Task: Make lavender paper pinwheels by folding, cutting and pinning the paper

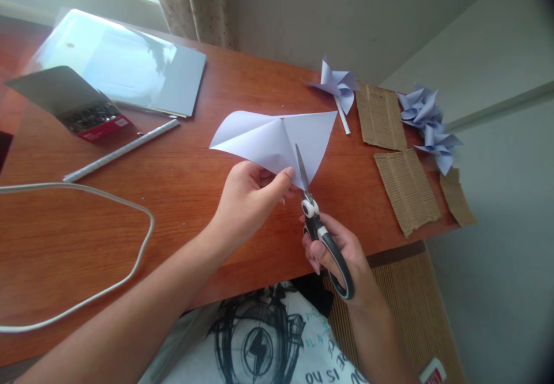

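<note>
A creased sheet of white paper (259, 139) is held above the table near the middle of the view. My left hand (255, 194) pinches its near edge, thumb on top and the other fingers partly hidden beneath. In my right hand (333, 251) is a pair of scissors (309, 211) with black and white handles, my thumb and fingers around the grips. The blades point away from me, and one lies over the paper's near right corner, just right of my left thumb.
Paper pinwheels (340, 84) lie at the back right, beside corrugated cardboard pieces (407, 191). To the left are an open box of small metal items (93, 116), a rolled paper stick (121, 150), a flat grey folder (182, 78) and a white cable (147, 231) on the wooden table (190, 170).
</note>
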Demonstrator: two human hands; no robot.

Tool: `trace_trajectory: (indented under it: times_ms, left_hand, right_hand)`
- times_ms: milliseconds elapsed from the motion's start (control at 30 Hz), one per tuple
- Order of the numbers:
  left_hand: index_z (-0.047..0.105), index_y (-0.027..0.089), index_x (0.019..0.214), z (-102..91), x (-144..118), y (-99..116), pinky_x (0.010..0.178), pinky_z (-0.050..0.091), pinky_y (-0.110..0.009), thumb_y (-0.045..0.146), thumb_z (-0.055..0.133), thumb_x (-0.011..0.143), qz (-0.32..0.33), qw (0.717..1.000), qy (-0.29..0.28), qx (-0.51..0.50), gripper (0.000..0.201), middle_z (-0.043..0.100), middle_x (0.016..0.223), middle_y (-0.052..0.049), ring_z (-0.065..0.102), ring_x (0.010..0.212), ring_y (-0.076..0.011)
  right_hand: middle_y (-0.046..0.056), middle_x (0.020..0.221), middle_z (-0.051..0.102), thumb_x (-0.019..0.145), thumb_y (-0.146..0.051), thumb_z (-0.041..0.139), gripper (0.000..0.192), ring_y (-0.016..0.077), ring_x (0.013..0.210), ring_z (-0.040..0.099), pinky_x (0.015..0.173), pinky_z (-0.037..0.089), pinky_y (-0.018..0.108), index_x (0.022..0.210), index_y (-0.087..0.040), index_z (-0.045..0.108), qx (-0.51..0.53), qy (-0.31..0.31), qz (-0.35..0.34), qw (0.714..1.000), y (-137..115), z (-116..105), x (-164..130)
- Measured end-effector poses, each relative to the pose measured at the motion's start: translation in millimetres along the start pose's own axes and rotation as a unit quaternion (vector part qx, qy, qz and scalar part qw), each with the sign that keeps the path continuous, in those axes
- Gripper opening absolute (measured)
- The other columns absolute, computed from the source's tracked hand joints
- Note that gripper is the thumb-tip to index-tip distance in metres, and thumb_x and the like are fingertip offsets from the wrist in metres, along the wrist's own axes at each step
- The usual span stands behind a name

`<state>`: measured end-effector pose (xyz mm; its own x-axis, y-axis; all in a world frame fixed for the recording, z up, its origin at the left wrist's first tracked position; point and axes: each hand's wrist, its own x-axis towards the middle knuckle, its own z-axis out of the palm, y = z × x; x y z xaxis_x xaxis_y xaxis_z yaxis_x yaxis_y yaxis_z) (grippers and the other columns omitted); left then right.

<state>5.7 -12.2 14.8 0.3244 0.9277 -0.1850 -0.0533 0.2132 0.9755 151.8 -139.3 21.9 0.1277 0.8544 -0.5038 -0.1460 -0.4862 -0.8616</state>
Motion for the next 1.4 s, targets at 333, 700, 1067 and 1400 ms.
trace_trajectory:
  times_ms: [333, 700, 1067, 1400]
  left_hand:
    - [0.072, 0.015, 0.065, 0.2, 0.2, -0.2, 0.053, 0.052, -0.02, 0.026, 0.069, 0.084, -0.001, 1.0, 0.005, -0.005, 0.022, 0.075, 0.063, -0.004, 0.069, 0.057, -0.015]
    - [0.071, 0.016, 0.064, 0.3, 0.2, -0.2, 0.052, 0.051, -0.018, 0.021, 0.067, 0.084, 0.002, 1.0, 0.01, -0.011, 0.021, 0.074, 0.062, -0.002, 0.068, 0.055, -0.0131]
    - [0.071, 0.015, 0.065, 0.2, -0.4, -0.2, 0.053, 0.052, -0.018, 0.022, 0.067, 0.084, -0.006, 1.0, 0.013, -0.006, 0.021, 0.075, 0.062, -0.003, 0.07, 0.056, -0.0142]
    - [0.07, 0.015, 0.062, 0.2, 1.0, 0.8, 0.051, 0.048, -0.017, 0.02, 0.067, 0.083, -0.011, 0.999, 0.003, -0.036, 0.022, 0.073, 0.059, -0.001, 0.066, 0.054, -0.0116]
  right_hand:
    - [-0.003, 0.076, 0.055, 0.082, -0.048, 0.079, 0.049, 0.0082, 0.056, 0.043, 0.048, 0.036, 0.02, 0.12, -0.019, 0.064, 0.014, -0.019, -0.019, 1.0, 5.9, -1.5, 2.4]
    - [-0.003, 0.073, 0.056, 0.081, -0.049, 0.08, 0.051, 0.0071, 0.051, 0.045, 0.045, 0.039, 0.02, 0.119, -0.019, 0.065, 0.022, -0.017, -0.015, 1.0, 6.8, -0.3, 3.4]
    - [-0.004, 0.073, 0.055, 0.08, -0.045, 0.082, 0.048, 0.0059, 0.05, 0.044, 0.044, 0.039, 0.018, 0.118, -0.02, 0.065, 0.032, -0.014, -0.009, 0.999, 9.8, 0.3, 4.8]
    - [-0.003, 0.075, 0.057, 0.083, -0.042, 0.08, 0.047, 0.005, 0.052, 0.044, 0.046, 0.038, 0.017, 0.122, -0.021, 0.067, 0.013, -0.009, -0.013, 1.0, 12.7, -0.5, 6.1]
